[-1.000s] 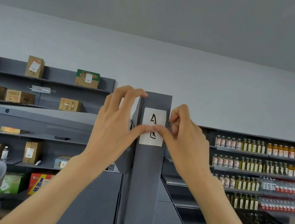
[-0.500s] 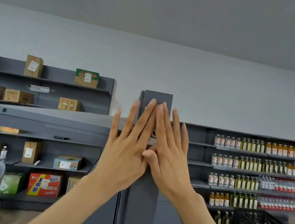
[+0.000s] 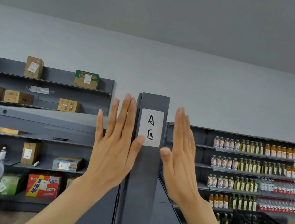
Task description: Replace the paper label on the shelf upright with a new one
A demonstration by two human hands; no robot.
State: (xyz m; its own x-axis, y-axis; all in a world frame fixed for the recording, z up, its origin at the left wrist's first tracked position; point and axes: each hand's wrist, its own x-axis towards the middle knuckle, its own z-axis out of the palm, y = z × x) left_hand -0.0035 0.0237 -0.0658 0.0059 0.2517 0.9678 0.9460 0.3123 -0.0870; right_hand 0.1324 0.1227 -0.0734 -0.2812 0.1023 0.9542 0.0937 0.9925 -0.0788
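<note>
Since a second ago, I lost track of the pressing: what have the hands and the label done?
Both hands went from pinching to pressing flat over the label, then parted sideways. The left hand is now open left of the upright, its thumb tip at the label's lower corner; the right hand is open to the right. The label stayed put.

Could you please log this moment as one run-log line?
label: stuck on upright | left hand: open, thumb at label's corner | right hand: open, beside upright

Label (image 3: 151, 127) on upright (image 3: 142, 179), between left hand (image 3: 115, 145), right hand (image 3: 180, 156)
</note>
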